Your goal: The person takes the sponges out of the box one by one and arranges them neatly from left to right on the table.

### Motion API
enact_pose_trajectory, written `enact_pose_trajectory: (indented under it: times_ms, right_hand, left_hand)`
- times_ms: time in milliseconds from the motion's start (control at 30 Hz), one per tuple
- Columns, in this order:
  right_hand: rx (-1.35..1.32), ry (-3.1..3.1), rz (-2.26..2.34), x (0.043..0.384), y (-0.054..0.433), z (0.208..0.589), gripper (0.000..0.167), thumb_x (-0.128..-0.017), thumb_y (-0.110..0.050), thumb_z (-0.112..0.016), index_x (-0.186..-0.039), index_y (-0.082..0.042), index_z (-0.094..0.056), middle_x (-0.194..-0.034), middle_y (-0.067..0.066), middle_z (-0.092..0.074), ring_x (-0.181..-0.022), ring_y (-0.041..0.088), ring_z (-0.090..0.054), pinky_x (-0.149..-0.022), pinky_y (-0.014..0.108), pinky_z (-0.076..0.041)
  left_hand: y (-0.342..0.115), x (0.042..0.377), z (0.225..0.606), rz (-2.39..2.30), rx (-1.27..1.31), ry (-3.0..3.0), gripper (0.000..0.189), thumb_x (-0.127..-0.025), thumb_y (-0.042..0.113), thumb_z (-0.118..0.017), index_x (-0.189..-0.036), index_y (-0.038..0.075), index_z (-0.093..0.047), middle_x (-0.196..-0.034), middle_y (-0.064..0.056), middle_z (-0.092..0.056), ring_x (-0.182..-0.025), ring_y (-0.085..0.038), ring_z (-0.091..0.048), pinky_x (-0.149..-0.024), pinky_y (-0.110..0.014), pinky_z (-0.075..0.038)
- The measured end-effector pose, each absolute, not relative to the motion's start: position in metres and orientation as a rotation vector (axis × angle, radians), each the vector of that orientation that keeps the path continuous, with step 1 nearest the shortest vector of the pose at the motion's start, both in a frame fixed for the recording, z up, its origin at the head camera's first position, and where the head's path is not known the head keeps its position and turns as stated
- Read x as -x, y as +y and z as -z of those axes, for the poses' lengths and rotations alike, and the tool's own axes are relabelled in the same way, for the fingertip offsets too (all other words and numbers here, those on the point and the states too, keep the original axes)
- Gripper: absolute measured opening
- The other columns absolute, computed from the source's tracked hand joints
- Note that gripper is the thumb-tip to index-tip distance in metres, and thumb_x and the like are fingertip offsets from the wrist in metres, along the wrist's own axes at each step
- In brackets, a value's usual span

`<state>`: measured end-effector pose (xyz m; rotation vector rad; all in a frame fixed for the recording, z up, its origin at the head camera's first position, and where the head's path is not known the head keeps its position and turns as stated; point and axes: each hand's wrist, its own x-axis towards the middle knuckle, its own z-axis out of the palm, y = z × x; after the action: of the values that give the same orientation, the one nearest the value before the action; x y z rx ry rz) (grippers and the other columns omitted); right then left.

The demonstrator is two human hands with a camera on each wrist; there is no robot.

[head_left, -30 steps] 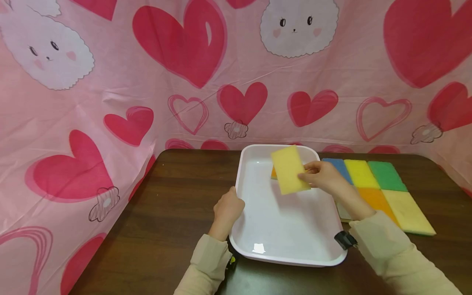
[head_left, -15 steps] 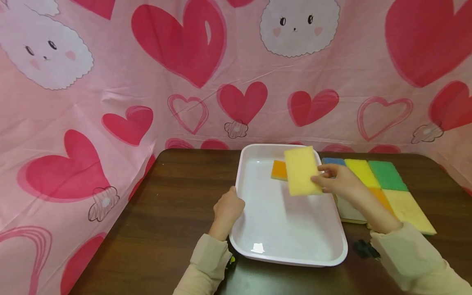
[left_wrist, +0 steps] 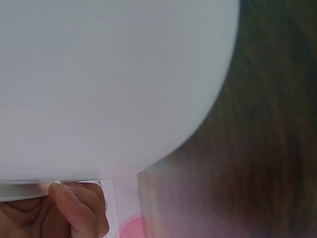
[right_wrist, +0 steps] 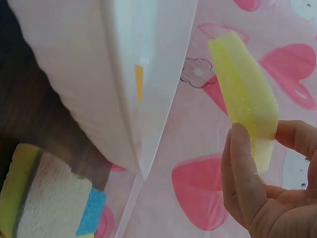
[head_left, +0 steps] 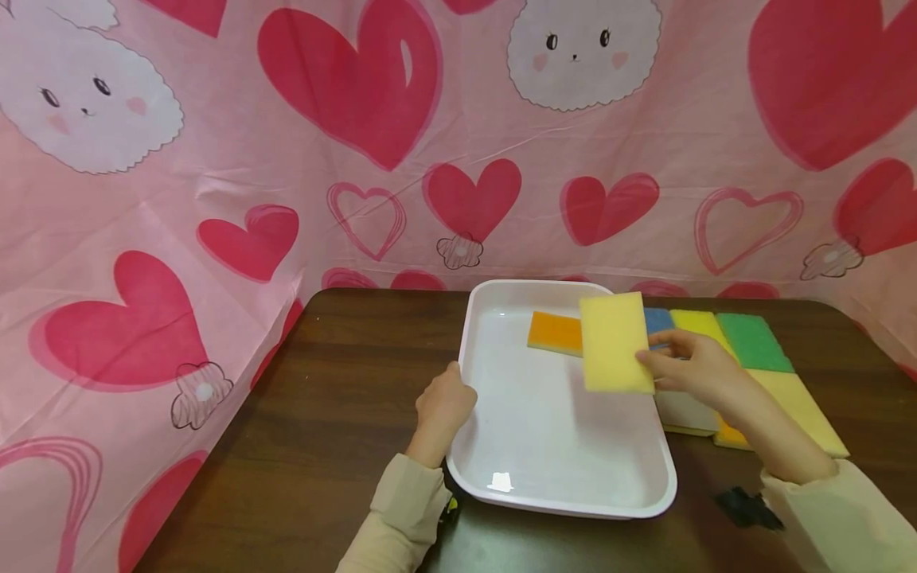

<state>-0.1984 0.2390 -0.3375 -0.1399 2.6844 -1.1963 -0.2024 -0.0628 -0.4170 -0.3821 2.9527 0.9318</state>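
Note:
A yellow sponge (head_left: 612, 344) is pinched by its right edge between the thumb and fingers of my right hand (head_left: 691, 362), raised over the right side of a white tray (head_left: 530, 446). In the right wrist view the sponge (right_wrist: 247, 94) shows a brighter yellow layer and a paler one, with fingertips on both faces. Inside the tray, toward the back, lies an orange sponge (head_left: 555, 331), its right end hidden behind the raised one. My left hand (head_left: 444, 404) grips the tray's left rim; in the left wrist view its curled fingers (left_wrist: 81, 208) hold the rim's edge.
Right of the tray, several sponges lie together on the dark wooden table (head_left: 344, 382): a blue one (head_left: 657, 320), a bright yellow one (head_left: 698, 322), a green one (head_left: 754, 341), a pale yellow one (head_left: 798, 406) and a greyish one (head_left: 686, 410). A pink heart-patterned cloth (head_left: 530, 215) hangs behind.
My right hand has carried the yellow sponge rightward, from mid-tray toward the tray's right rim, uncovering more of the orange sponge. My left hand has stayed on the left rim.

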Motion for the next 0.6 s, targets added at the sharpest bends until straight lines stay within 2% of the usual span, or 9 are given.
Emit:
enact_pose_trajectory:
  times_ms: [200,600]
  right_hand:
    - [0.164,2.668,1.24,0.195,0.255,0.342,0.061,-0.099,-0.03,-0.047,-0.134,0.018,-0.033,-0.116,0.031,-0.055,-0.084,0.012,-0.065,-0.074,0.029,-0.057]
    - [0.131,2.715,1.146,0.185,0.284,0.349,0.061,-0.1,-0.028,-0.044,-0.133,0.022,-0.031,-0.124,0.043,-0.047,-0.077,0.001,-0.062,-0.071,0.025,-0.055]
  left_hand:
    - [-0.063,0.202,0.416,-0.935,0.384,2.952,0.03,-0.083,0.011,-0.05,-0.112,0.003,-0.056,-0.103,-0.019,-0.068,-0.089,-0.035,-0.064,-0.073,-0.05,-0.046]
    - [-0.063,0.202,0.415,-0.936,0.388,2.952,0.03,-0.084,0.012,-0.051,-0.112,0.003,-0.057,-0.102,-0.018,-0.068,-0.089,-0.034,-0.064,-0.073,-0.049,-0.046]
